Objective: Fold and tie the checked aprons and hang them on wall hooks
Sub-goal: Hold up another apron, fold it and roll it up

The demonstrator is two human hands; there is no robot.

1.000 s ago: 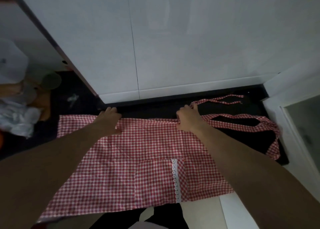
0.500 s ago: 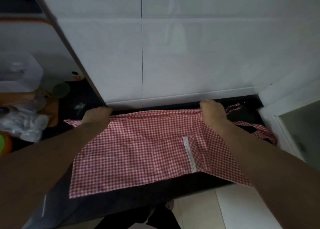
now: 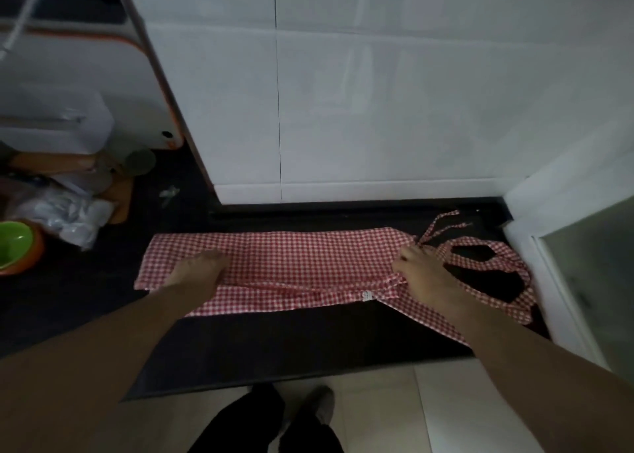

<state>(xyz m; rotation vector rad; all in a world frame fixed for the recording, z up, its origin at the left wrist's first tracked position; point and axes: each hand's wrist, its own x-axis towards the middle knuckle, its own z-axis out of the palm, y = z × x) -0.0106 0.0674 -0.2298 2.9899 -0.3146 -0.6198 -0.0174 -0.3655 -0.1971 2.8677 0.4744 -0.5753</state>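
A red-and-white checked apron point(image 3: 302, 260) lies folded into a long band on the dark countertop point(image 3: 274, 343) against the white tiled wall. My left hand point(image 3: 199, 270) rests flat on its left part, fingers straight. At the right end of the band my right hand point(image 3: 420, 269) lies on the cloth with its fingers spread where the ties begin. The apron's straps point(image 3: 494, 264) and thin ties point(image 3: 442, 222) trail off to the right in loops. A small white lace trim point(image 3: 366, 295) shows at the front fold.
A green bowl point(image 3: 13, 246) in an orange one sits at the far left, with a crumpled plastic bag point(image 3: 68, 216) and a white appliance point(image 3: 51, 123) behind it. A white ledge with a glass panel point(image 3: 600, 281) bounds the right. Beige floor and my dark trouser legs point(image 3: 267, 425) lie below.
The apron's lower half was brought up onto the counter and folded over, turning a wide hanging sheet into a narrow band. Both hands came back from the far edge onto the cloth.
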